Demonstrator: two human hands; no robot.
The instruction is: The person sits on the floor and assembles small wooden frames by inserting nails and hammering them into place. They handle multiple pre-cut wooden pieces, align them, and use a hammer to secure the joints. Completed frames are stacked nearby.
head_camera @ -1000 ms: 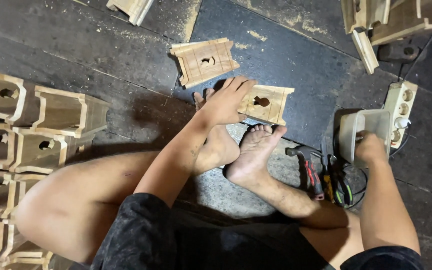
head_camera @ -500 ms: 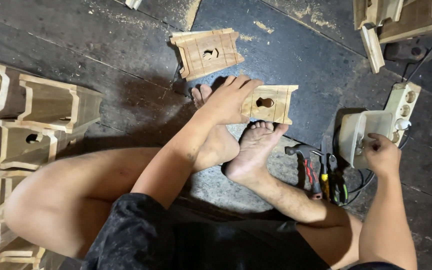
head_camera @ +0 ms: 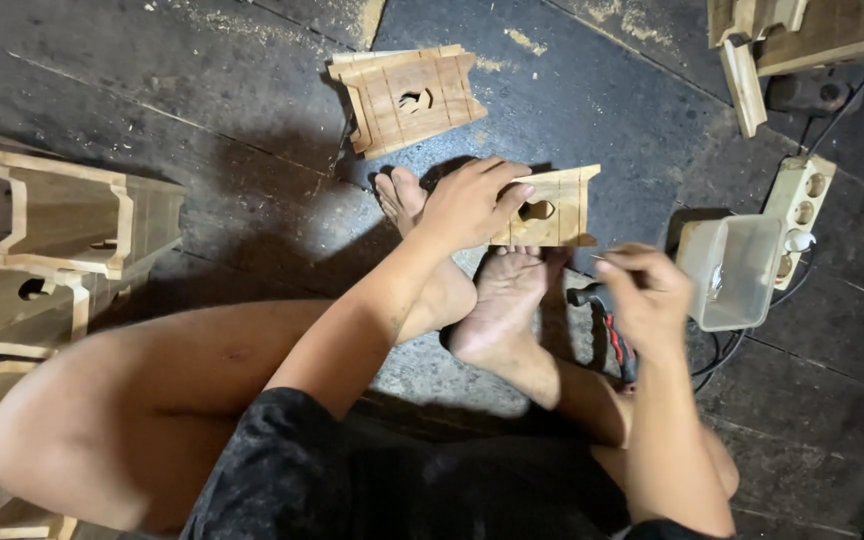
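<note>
Sitting posture: person on the dark plank floor [head_camera: 202, 90], legs folded, both bare feet [head_camera: 497, 300] meeting in front of the body.
Containers: clear plastic tub [head_camera: 737, 270], squarish, standing on the floor to the right of the feet; small contents inside, too dim to identify.
Power strip: pale multi-socket block [head_camera: 800, 205] just behind the tub, one plug in it, dark cord running off along the floor.
Workpiece: small wooden box piece [head_camera: 552, 208] with a round hole in its face, lying just beyond the toes, touching the upper foot.
Left hand [head_camera: 467, 205]: fingers spread over the left end and top edge of the workpiece, pressing it down; grip closed on the wood.
Right hand [head_camera: 642, 290]: apart from the workpiece, below and right of it, just left of the tub; fingertips pinched narrow on something thin. Cannot tell what it is.
Tool: red-and-black handled tool [head_camera: 612, 335] on the floor under the right hand, not held.
Second piece: similar wooden panel [head_camera: 407, 95] with a hole, farther out on the floor, untouched.
Stock: stacked wooden box frames [head_camera: 72, 215] along the left edge; more wooden parts [head_camera: 802, 35] at upper right.
</note>
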